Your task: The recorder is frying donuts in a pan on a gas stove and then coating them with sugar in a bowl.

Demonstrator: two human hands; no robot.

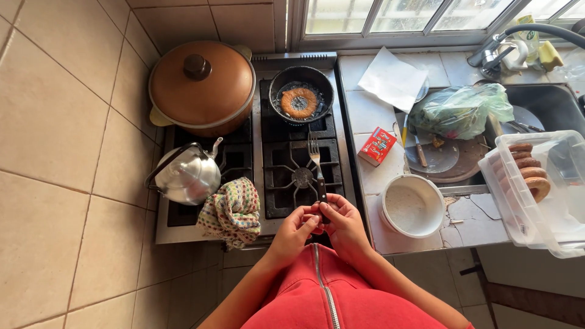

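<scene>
I see one fork (pixel 315 159), silver tines, dark handle, pointing to 12 o'clock over the stove (pixel 286 183); left hand (pixel 294 231) and right hand (pixel 342 224) both pinched on its handle; one doughnut (pixel 299 102) frying at 12.

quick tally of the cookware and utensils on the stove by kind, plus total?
Lidded brown pot: 1
Black frying pan, a ring of dough frying in it: 1
Metal kettle: 1
Knitted cloth: 1
Fork, held over the stove by the left hand and right hand: 1
Total: 5
</scene>
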